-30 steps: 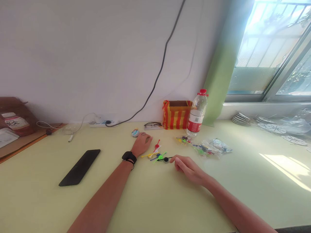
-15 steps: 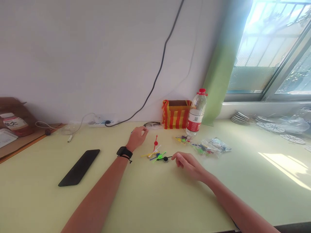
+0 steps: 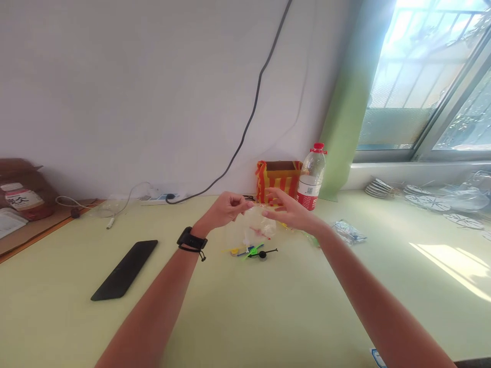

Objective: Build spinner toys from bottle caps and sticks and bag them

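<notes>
My left hand (image 3: pixel 230 208) pinches the upper edge of a thin clear plastic bag (image 3: pixel 245 222), which hangs down over the table. Close to the bag's other side, my right hand (image 3: pixel 287 208) has its fingers apart; whether a fingertip touches the film is hard to tell. A red arrow spinner (image 3: pixel 260 233) shows blurred in or behind the bag; I cannot tell which. Below lie a green arrow spinner (image 3: pixel 253 251), a black arrow spinner (image 3: pixel 263 255) and a yellow arrow spinner (image 3: pixel 233 251), with blue and white pieces among them.
A striped red-and-yellow box (image 3: pixel 264 176) and a large water bottle (image 3: pixel 310 179) stand by the wall. Small clear packets (image 3: pixel 349 232) lie right of my right hand. A black phone-like slab (image 3: pixel 126 271) lies at left. White discs (image 3: pixel 462 221) sit far right.
Both hands have risen and come closer together. My left hand now holds up the clear bag, and my right hand has left the black arrow spinner. The red arrow spinner appears lower and turned.
</notes>
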Available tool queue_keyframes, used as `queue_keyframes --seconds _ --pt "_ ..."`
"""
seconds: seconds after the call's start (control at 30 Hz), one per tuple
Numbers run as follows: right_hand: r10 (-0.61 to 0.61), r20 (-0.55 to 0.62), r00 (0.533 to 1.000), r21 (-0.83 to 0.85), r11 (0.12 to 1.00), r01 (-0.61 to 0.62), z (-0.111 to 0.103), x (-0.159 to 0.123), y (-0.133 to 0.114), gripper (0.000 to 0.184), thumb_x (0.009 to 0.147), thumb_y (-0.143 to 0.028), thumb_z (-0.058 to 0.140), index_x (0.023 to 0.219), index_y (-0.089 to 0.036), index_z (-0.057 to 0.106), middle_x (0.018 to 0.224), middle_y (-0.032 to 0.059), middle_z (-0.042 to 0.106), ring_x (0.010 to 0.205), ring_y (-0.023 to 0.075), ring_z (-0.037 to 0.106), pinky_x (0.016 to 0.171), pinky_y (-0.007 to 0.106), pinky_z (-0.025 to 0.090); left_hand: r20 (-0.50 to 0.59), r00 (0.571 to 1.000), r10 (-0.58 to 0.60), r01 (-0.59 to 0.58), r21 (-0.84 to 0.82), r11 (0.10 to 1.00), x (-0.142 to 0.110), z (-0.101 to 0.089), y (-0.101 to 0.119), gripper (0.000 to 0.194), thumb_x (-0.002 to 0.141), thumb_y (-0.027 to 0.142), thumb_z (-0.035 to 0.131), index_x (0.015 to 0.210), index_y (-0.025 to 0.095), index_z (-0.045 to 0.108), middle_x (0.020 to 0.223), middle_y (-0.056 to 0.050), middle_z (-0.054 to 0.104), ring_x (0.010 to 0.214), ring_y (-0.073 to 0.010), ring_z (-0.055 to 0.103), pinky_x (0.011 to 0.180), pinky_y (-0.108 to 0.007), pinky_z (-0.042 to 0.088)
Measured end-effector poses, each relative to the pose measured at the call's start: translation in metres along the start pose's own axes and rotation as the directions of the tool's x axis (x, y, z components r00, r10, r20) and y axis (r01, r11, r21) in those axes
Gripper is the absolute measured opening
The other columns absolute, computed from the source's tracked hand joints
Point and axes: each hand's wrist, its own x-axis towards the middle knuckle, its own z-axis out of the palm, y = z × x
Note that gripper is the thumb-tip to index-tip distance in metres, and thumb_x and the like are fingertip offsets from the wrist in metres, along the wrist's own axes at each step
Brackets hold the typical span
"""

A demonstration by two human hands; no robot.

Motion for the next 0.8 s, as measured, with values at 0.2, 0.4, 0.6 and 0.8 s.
queue_keyframes --seconds 0.2,0.4,0.6,0.8 --pt "-0.029 0.388 0.921 0.299 0.949 -0.096 -0.013 0.017 -0.003 0.096 0.08 -0.029 0.082 0.159 -0.029 0.028 0.098 0.0017 0.072 0.095 0.0198 0.069 0.094 0.043 0.055 -0.078 0.997 0.028 -0.028 -0.005 1.0 -0.005 -0.005 0.011 0.048 0.087 0.056 0.069 0.061 0.017 0.059 0.051 0.003 0.05 0.047 -0.0095 0.045 0.045 -0.022 0.033" --pt "-0.073 0.077 0.994 0.422 0.906 0.034 -0.027 0.01 -0.008 0.064 0.087 -0.03 0.076 0.145 -0.027 0.049 0.095 0.0014 0.069 0.097 0.0192 0.067 0.096 0.042 0.055 -0.078 0.993 0.093 -0.08 0.153 0.985 -0.005 -0.017 0.007 0.046 0.089 0.054 0.067 0.064 0.016 0.065 0.062 -0.002 0.064 0.057 -0.0122 0.055 0.051 -0.023 0.038" --pt "-0.138 0.205 0.969 0.331 0.941 0.064 -0.013 0.006 -0.026 0.062 0.085 -0.032 0.077 0.142 -0.027 0.053 0.092 0.0009 0.067 0.089 0.0186 0.067 0.084 0.037 0.058 0.009 0.99 0.141 -0.141 0.149 0.979 -0.012 -0.008 0.04 0.039 0.09 0.052 0.068 0.114 0.021 0.071 0.101 -0.006 0.075 0.09 -0.02 0.067 0.076 -0.03 0.051" --pt "-0.155 0.198 0.968 0.231 0.967 0.108 0.005 0.003 -0.032 0.06 0.088 -0.027 0.074 0.143 -0.028 0.051 0.095 0.0015 0.067 0.092 0.0192 0.068 0.084 0.036 0.058 0.099 0.987 0.13 -0.141 0.11 0.984 -0.018 -0.005 0.044 0.032 0.093 0.048 0.065 0.081 0.018 0.07 0.08 -0.003 0.071 0.073 -0.0157 0.06 0.067 -0.029 0.047"
